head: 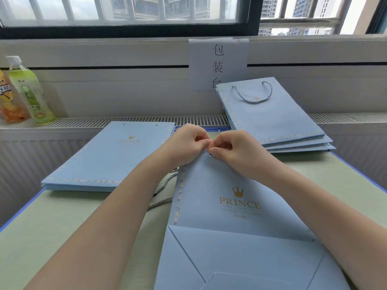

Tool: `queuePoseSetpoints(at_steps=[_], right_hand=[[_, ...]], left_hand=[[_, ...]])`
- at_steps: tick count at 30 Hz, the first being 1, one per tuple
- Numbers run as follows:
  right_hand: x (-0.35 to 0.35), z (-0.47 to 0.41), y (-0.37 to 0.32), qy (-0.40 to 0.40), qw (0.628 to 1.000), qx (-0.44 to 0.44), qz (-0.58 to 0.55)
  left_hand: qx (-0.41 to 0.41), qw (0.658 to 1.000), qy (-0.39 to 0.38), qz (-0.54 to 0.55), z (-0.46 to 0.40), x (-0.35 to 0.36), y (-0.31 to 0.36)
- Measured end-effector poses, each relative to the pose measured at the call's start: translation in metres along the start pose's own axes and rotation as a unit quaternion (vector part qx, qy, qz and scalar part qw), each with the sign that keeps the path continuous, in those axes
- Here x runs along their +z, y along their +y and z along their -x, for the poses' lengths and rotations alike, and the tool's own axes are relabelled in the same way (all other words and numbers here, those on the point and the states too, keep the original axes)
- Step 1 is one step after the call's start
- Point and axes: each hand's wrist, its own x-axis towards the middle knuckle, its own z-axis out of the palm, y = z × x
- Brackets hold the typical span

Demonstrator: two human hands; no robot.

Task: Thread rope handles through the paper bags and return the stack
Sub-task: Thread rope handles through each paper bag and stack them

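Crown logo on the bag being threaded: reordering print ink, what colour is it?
Gold, on the light blue paper bag; the crown logo shows best in the head view.

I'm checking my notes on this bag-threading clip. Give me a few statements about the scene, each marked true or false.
1. Both hands pinch at the top edge of the bag in front. True: the left hand and right hand meet at the front bag.
2. The top bag of the right stack has a rope handle. True.
3. The left stack has handles fitted. False: its top bag shows bare holes.
4. One drink bottle stands on the sill. False: a green bottle and an orange one stand there.
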Motion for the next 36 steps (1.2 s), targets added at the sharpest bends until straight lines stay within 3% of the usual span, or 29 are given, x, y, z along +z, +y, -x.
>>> queuePoseSetpoints(at_steps=[5,10,13,15,18,27,36], right_hand=[[0.001,0.000,0.002,0.053,0.995,-0.029,0.084],[-0.005,0.002,0.000,0.040,0.987,-0.041,0.150],[-0.005,0.003,-0.005,0.065,0.982,-0.066,0.167],[-0.005,0.004,-0.007,0.071,0.979,-0.083,0.175],[-0.007,0.005,-0.006,0.064,0.979,-0.085,0.172],[-0.009,0.004,-0.002,0.049,0.980,-0.120,0.153],[-0.017,0.002,0.010,-0.020,0.995,-0.049,0.087]], left_hand=[[-0.015,0.999,0.011,0.047,0.001,-0.003,0.004],[-0.061,0.989,-0.005,0.132,0.005,-0.007,0.005],[-0.097,0.973,-0.038,0.208,0.006,-0.012,0.005],[-0.108,0.973,-0.059,0.194,0.006,-0.014,0.004],[-0.100,0.976,-0.068,0.178,0.006,-0.012,0.003],[-0.113,0.947,-0.129,0.270,0.006,-0.015,-0.006],[-0.087,0.965,-0.093,0.231,0.005,-0.010,-0.004]])
